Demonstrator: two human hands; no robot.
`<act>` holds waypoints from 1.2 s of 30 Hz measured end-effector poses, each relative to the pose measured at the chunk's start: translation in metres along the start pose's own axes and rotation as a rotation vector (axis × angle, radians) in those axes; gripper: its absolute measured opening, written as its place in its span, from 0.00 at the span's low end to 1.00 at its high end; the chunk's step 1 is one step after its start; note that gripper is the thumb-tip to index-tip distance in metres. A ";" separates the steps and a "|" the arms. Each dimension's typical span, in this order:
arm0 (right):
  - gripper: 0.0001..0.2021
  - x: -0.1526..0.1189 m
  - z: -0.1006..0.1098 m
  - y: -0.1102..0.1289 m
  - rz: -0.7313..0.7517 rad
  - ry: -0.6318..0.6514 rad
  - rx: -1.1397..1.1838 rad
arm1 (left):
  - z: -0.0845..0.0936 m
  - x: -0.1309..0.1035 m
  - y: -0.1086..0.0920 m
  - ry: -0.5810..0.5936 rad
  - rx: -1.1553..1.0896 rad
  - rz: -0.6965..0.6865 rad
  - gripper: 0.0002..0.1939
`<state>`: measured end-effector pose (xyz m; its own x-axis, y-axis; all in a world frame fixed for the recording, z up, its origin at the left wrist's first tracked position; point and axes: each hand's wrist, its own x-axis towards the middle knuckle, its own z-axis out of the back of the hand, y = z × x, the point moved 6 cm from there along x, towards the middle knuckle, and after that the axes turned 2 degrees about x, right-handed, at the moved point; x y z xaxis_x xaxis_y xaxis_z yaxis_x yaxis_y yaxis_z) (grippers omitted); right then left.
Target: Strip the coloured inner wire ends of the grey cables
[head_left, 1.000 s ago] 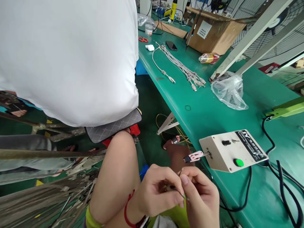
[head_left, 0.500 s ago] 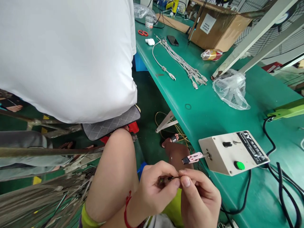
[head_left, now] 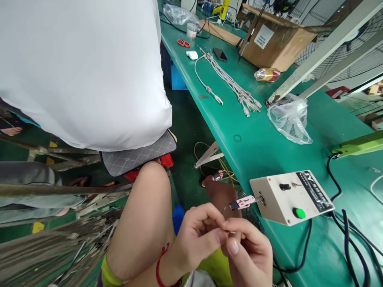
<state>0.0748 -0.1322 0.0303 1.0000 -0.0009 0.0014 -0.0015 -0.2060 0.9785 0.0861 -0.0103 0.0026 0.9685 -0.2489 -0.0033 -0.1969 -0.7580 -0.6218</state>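
Above my lap, my left hand (head_left: 203,233) is closed, thumb and forefinger pinching a thin wire (head_left: 231,232). My right hand (head_left: 248,247) meets it fingertip to fingertip, its thumb and forefinger closed at the same wire. A short wire end (head_left: 224,210) pokes up behind the left fingers; most of what I hold is covered by them. Just beyond the hands, a pink-and-black clip (head_left: 243,202) sticks out on a shaft from a beige control box (head_left: 293,197) with a green button. Neither hand touches the clip or the box.
A bundle of grey USB cables (head_left: 231,81) lies on the green table (head_left: 221,119), near a phone (head_left: 220,54), red scissors (head_left: 183,43) and a plastic bag (head_left: 290,119). A cardboard box (head_left: 272,44) stands behind. A person in white (head_left: 89,71) sits at the left.
My hands have shifted slightly down, and the right thumb has moved lower, away from the forefinger. More of the thin wire shows between the fingertips. The view has tilted a little.
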 end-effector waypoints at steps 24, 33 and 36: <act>0.06 -0.002 0.004 -0.008 0.080 -0.361 -0.014 | 0.002 -0.007 -0.030 -0.186 0.791 -0.396 0.09; 0.03 -0.006 0.010 -0.025 -0.027 -0.308 0.054 | 0.005 -0.004 -0.028 -0.203 0.839 -0.365 0.07; 0.03 -0.005 0.008 -0.021 -0.014 -0.303 0.038 | 0.005 -0.004 -0.028 -0.213 0.836 -0.366 0.06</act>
<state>0.0695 -0.1359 0.0084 0.9543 -0.2883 -0.0787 0.0060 -0.2448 0.9695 0.0888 0.0149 0.0156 0.9725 0.0981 0.2114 0.2184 -0.0673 -0.9735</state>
